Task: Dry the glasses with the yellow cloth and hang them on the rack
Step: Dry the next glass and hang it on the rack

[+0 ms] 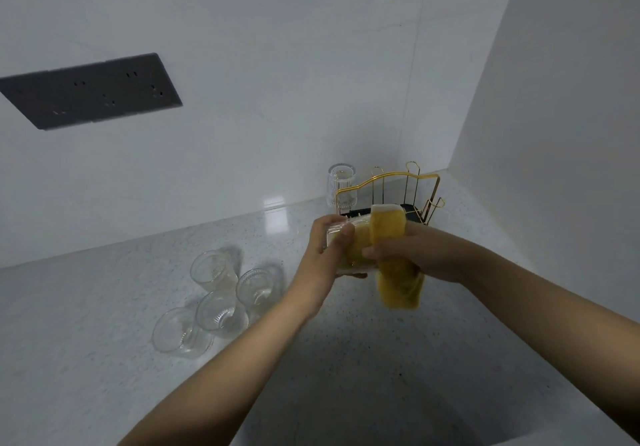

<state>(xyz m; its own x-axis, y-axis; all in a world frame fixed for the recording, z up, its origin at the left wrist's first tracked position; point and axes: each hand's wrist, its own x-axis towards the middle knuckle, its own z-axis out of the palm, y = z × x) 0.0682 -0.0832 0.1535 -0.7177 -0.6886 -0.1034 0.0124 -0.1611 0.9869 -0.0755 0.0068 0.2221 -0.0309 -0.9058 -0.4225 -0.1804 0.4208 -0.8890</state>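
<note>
My left hand [323,255] grips a clear ribbed glass [341,234] lying sideways above the counter. My right hand [412,253] holds the yellow cloth [398,282], which is wrapped over the glass's open end and hangs down below. Behind my hands stands the gold wire rack [408,185] on a black base, with one ribbed glass [341,185] hung upside down on its left peg. Several more clear glasses [214,301] stand upright in a cluster on the counter to the left.
The speckled white counter [104,307] runs into a corner with white walls behind and to the right. A dark socket panel [93,90] is set in the back wall at the left.
</note>
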